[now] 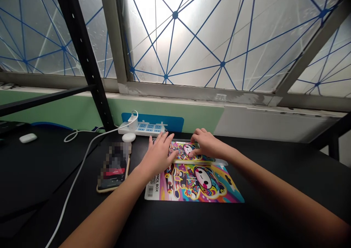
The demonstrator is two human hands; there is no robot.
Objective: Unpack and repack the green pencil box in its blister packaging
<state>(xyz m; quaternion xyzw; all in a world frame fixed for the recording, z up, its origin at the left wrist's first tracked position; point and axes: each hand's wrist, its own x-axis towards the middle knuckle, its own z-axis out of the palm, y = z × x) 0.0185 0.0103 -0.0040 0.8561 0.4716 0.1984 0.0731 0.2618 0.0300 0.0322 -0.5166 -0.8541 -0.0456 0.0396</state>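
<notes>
A colourful pencil box (189, 152) with a cartoon figure lies on the black table (274, 175), resting on the far end of a matching printed card (197, 186) labelled "pencil box". My left hand (157, 154) lies flat on the box's left end with fingers stretched out. My right hand (207, 143) rests on the box's right half, fingers curled down onto its top and far edge. Both hands touch the box; neither lifts it.
A phone (113, 167) lies left of the card. Behind it sit a white power strip (145, 128) with a plugged charger (133, 121), a white cable (74, 182), and a small white round case (128, 137). Another white case (27, 138) lies far left. A black rack post (85, 57) rises at the back.
</notes>
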